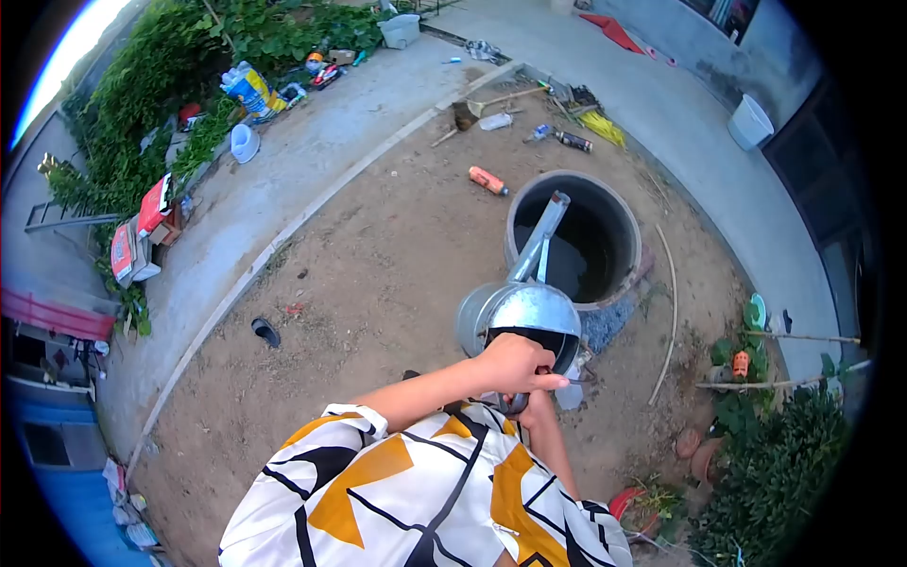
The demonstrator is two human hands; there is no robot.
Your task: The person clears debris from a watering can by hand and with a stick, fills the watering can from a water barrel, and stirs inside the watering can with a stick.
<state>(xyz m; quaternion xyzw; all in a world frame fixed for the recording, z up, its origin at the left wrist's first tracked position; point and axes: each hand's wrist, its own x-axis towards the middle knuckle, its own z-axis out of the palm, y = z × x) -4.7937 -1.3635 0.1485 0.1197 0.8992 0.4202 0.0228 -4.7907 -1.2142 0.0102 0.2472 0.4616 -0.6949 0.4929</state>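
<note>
A galvanized metal watering can [470,317] is in front of my body, its long spout [540,236] reaching over the rim of a round, dark water tank [624,222]. My left hand [515,364] is closed at the can's near side, over its open top, with the thumb toward the right. Just below it, my right hand [538,410] is closed round the can's rear handle. The left hand partly hides the handle and the right fingers. Dark water shows inside the tank.
An orange bottle [487,180] lies on the dirt left of the tank. A dark slipper [265,332] is farther left. Beyond are a spray can [573,141] and a yellow bundle [602,128]. A long thin stick [672,312] and plants [779,491] are at right.
</note>
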